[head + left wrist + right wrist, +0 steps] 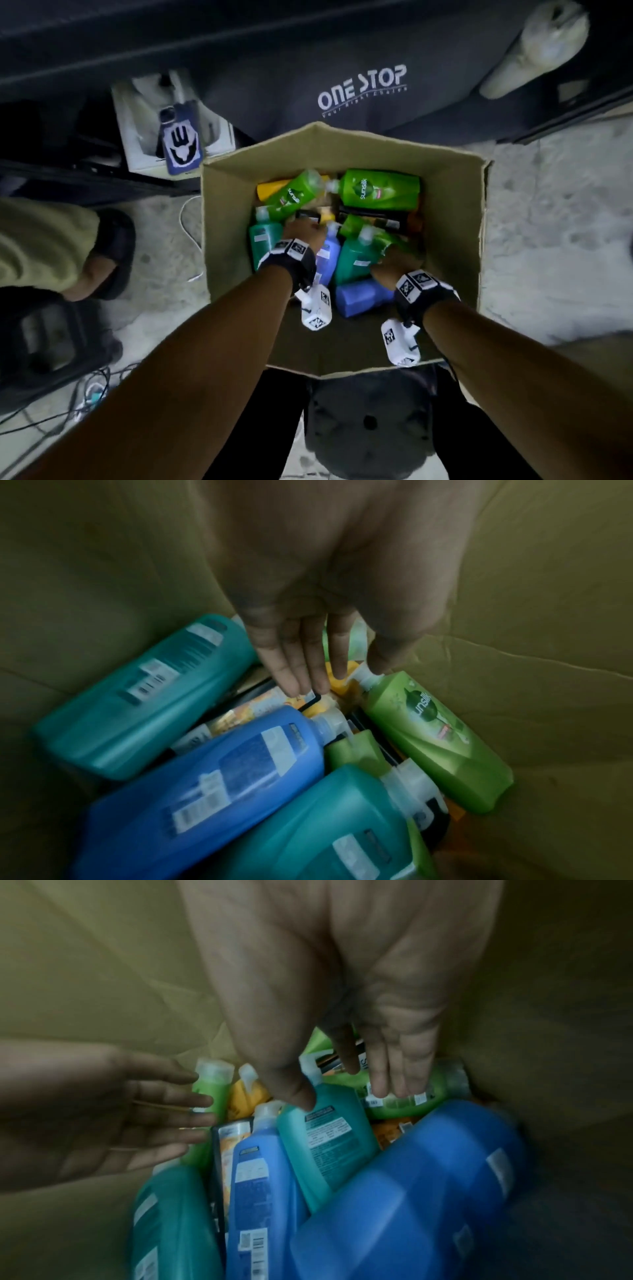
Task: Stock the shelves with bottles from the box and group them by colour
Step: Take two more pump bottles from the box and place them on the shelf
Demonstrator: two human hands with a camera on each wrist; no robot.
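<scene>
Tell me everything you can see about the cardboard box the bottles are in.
The cardboard box is plain brown corrugated card, open at the top with worn, creased walls. It sits on a pale concrete floor against a dark counter. Inside, green, teal, blue and yellow bottles lie jumbled on their sides. The left hand and right hand reach in, fingers straight.

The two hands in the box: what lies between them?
In the head view, a blue bottle lies between the left hand and the right hand, with a teal bottle beside it.

Perhaps ten bottles [380, 192], one box [452, 192]
</scene>
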